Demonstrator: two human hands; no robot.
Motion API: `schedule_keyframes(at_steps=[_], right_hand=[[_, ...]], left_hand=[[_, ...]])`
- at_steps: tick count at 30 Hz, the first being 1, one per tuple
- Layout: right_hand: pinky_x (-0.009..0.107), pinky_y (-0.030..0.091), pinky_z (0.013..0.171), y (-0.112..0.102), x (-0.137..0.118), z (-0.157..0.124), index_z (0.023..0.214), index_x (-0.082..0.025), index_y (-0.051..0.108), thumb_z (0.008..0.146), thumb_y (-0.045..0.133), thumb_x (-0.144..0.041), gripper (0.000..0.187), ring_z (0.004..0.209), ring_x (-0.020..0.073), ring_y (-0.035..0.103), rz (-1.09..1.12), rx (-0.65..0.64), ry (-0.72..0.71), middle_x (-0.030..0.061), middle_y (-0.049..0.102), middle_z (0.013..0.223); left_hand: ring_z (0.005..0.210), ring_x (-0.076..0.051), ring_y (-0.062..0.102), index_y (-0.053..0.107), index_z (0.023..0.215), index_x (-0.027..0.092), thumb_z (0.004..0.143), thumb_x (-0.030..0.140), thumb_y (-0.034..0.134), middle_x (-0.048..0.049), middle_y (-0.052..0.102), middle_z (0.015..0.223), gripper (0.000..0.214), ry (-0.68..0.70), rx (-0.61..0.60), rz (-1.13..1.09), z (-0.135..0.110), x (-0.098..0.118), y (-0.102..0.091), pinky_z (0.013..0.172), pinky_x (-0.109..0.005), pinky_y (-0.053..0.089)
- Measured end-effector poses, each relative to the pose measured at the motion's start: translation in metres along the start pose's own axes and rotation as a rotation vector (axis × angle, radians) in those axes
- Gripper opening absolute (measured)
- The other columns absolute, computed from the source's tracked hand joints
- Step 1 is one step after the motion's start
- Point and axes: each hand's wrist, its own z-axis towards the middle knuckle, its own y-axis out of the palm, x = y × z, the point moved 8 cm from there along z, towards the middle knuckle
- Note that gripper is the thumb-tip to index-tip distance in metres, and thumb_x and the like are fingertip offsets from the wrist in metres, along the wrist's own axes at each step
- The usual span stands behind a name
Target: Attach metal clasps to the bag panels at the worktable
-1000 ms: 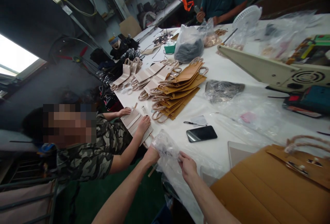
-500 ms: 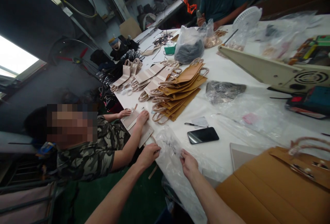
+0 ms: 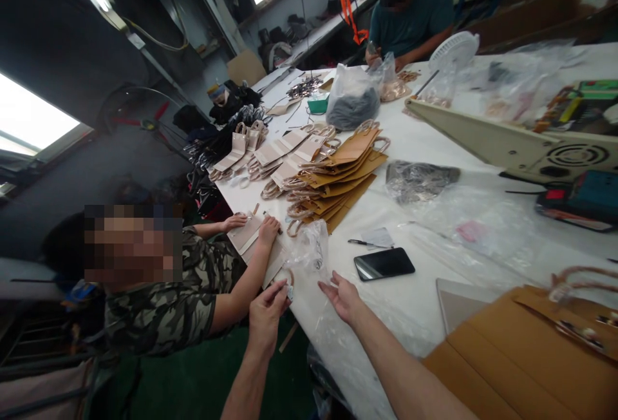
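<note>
My left hand (image 3: 269,307) is closed in a pinch on a small light piece at the near edge of the white table (image 3: 420,136). My right hand (image 3: 340,294) lies open beside it, palm up, fingers stretched toward a crumpled clear plastic bag (image 3: 308,249) that rests just beyond both hands. More clear plastic sheet (image 3: 338,343) hangs over the table edge under my right forearm.
A black phone (image 3: 383,263) and a pen (image 3: 360,242) lie right of the bag. A seated person in camouflage (image 3: 178,291) presses beige pieces (image 3: 246,234) at left. Stacked brown bags (image 3: 338,172), a brown bag (image 3: 521,355) near right, a machine (image 3: 512,140), another person (image 3: 410,11) far.
My left hand let go of the plastic bag and drew back toward me, now pinching a small piece. My right hand opened and turned palm up. The bag settled farther onto the table.
</note>
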Motion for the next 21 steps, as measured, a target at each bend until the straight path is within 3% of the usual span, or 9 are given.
schedule_keyframes(at_steps=[3, 7, 12, 17, 21], right_hand=[[0.035, 0.065, 0.077, -0.016, 0.002, -0.012, 0.129, -0.015, 0.058, 0.102, 0.064, -0.033, 0.032, 0.092, 0.0192, 0.069, -0.057, 0.029, -0.016, 0.0105, 0.064, 0.123], [0.029, 0.063, 0.077, -0.038, 0.002, -0.036, 0.113, -0.016, 0.063, 0.099, 0.065, -0.037, 0.026, 0.083, 0.0158, 0.07, -0.128, 0.026, -0.081, 0.0088, 0.064, 0.121], [0.027, 0.059, 0.069, -0.058, -0.004, -0.084, 0.102, -0.016, 0.069, 0.079, 0.081, -0.048, 0.041, 0.077, 0.0181, 0.072, -0.204, -0.045, -0.136, 0.0089, 0.071, 0.107], [0.032, 0.061, 0.08, -0.067, -0.012, -0.153, 0.11, -0.014, 0.074, 0.06, 0.087, -0.072, 0.078, 0.092, 0.0255, 0.073, -0.234, -0.163, -0.114, 0.014, 0.076, 0.111], [0.034, 0.061, 0.089, -0.088, -0.011, -0.205, 0.111, -0.021, 0.078, 0.053, 0.085, -0.081, 0.085, 0.125, 0.0326, 0.064, -0.229, -0.24, -0.017, 0.0106, 0.074, 0.125]], left_hand=[[0.08, -0.014, 0.074, 0.081, 0.107, 0.013, 0.065, 0.035, 0.096, -0.0087, 0.08, 0.1, 0.049, -0.063, 0.037, -0.113, -0.016, -0.01, 0.004, 0.075, -0.019, 0.062], [0.082, -0.014, 0.075, 0.081, 0.104, 0.014, 0.07, 0.021, 0.093, -0.0094, 0.08, 0.102, 0.036, -0.118, 0.066, -0.216, -0.035, -0.019, 0.01, 0.076, -0.018, 0.062], [0.086, -0.016, 0.076, 0.082, 0.103, 0.016, 0.071, 0.022, 0.093, -0.0105, 0.08, 0.108, 0.034, -0.166, 0.051, -0.266, -0.066, -0.035, 0.021, 0.076, -0.021, 0.063], [0.099, -0.026, 0.076, 0.083, 0.104, 0.016, 0.064, 0.041, 0.097, -0.0143, 0.078, 0.117, 0.05, -0.192, -0.072, -0.246, -0.114, -0.057, 0.05, 0.082, -0.029, 0.064], [0.109, -0.035, 0.074, 0.083, 0.108, 0.022, 0.076, 0.052, 0.086, -0.0145, 0.079, 0.115, 0.044, -0.074, -0.286, -0.013, -0.154, -0.062, 0.082, 0.096, -0.046, 0.061]])
